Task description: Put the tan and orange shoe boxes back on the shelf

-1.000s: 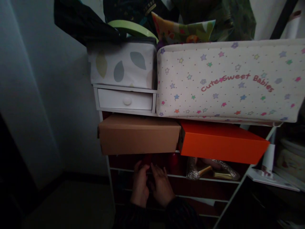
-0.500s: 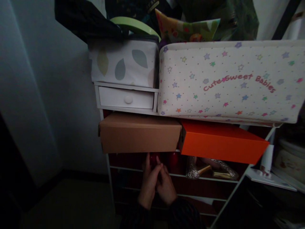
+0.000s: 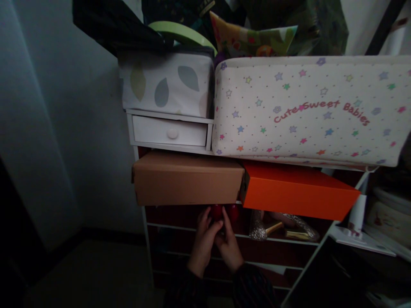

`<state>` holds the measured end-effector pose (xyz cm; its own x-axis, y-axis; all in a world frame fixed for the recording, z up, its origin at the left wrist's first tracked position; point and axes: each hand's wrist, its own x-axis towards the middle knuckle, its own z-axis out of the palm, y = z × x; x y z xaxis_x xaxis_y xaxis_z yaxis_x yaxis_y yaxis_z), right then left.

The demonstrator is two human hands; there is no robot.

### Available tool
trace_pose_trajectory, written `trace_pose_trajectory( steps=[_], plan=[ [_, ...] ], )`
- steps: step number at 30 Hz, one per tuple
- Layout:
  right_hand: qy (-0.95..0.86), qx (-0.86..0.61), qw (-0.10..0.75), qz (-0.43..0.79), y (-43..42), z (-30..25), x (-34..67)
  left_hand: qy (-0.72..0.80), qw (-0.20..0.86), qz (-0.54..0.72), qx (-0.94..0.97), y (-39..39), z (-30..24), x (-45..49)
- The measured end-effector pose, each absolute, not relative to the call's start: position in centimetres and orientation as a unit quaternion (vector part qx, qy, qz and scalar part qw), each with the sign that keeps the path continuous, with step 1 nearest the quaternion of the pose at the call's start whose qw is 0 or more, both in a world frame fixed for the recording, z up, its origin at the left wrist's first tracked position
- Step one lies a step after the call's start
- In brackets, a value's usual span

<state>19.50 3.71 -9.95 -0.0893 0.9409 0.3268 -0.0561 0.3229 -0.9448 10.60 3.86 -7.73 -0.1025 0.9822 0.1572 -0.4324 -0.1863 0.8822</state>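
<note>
Both my hands reach onto a dark rack shelf point(image 3: 180, 227) under a brown cardboard box point(image 3: 188, 178). My left hand point(image 3: 203, 244) and my right hand point(image 3: 229, 247) are pressed together around a red shoe point(image 3: 217, 212), fingers curled on it. A second red shoe point(image 3: 233, 212) stands just to its right. The shoe's lower part is hidden by my fingers and by the shadow.
An orange box point(image 3: 297, 191) sits right of the brown one. Glittery gold heeled shoes point(image 3: 282, 229) lie on the same shelf to the right. Above are a small white drawer point(image 3: 170, 132), a leaf-print box point(image 3: 165, 83) and a star-print fabric bin point(image 3: 308, 107). A grey wall stands left.
My hands have come together and moved up and to the right along the shelf, closing on the red shoe. The boxes above have not moved.
</note>
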Motion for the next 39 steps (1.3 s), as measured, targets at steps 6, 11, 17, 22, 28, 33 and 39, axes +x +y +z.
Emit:
trace_pose_trajectory(
  steps=[6,11,17,22,28,33,39],
  plan=[
    [-0.585,-0.323,0.554,0.496,4.0,-9.7,19.9,0.331,0.562,0.656,0.379,3.8,-7.7,10.7],
    [-0.617,-0.312,0.530,0.491,4.1,-10.2,20.5,0.327,0.568,0.653,0.380,3.8,-7.7,10.5],
    [-0.646,-0.367,0.517,0.426,3.9,-10.3,22.3,0.332,0.561,0.647,0.396,4.0,-7.5,10.0],
    [-0.645,-0.410,0.491,0.418,3.6,-10.0,23.9,0.315,0.558,0.652,0.406,4.1,-7.6,10.4],
    [-0.670,-0.347,0.457,0.471,2.7,-10.8,23.0,0.323,0.553,0.655,0.402,3.7,-7.5,11.3],
    [-0.657,-0.298,0.466,0.513,1.9,-10.7,21.5,0.354,0.542,0.645,0.406,3.0,-6.6,11.5],
    [-0.662,-0.307,0.464,0.503,1.7,-10.7,21.5,0.381,0.524,0.639,0.416,2.6,-6.3,11.8]
  ],
)
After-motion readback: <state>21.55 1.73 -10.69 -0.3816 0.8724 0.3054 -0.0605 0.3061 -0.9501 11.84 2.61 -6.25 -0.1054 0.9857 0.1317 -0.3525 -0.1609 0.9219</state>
